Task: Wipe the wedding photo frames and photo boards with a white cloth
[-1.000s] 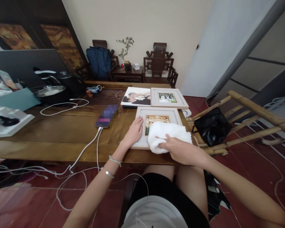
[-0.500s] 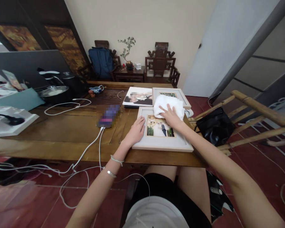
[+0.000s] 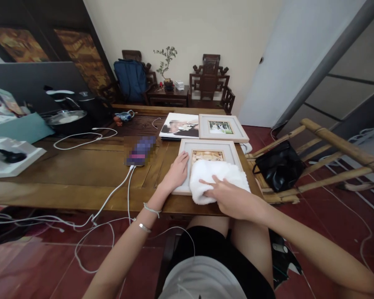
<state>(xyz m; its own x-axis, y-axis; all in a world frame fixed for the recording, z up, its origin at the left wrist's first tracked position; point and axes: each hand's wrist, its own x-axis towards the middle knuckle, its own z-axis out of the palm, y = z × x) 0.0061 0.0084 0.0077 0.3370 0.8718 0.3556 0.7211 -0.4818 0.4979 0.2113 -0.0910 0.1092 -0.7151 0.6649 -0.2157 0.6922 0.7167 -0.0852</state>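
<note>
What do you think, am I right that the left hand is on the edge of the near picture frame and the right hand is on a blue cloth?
Not quite: the cloth under the right hand is white, as the head view shows. The left hand is on the near picture frame's edge.

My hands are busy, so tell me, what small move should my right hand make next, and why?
I'd probably slide the white cloth toward the frame's far edge: your right hand has it over the near edge of the picture frame, the far part is uncovered, and your left hand rests on the frame's left side.
</note>
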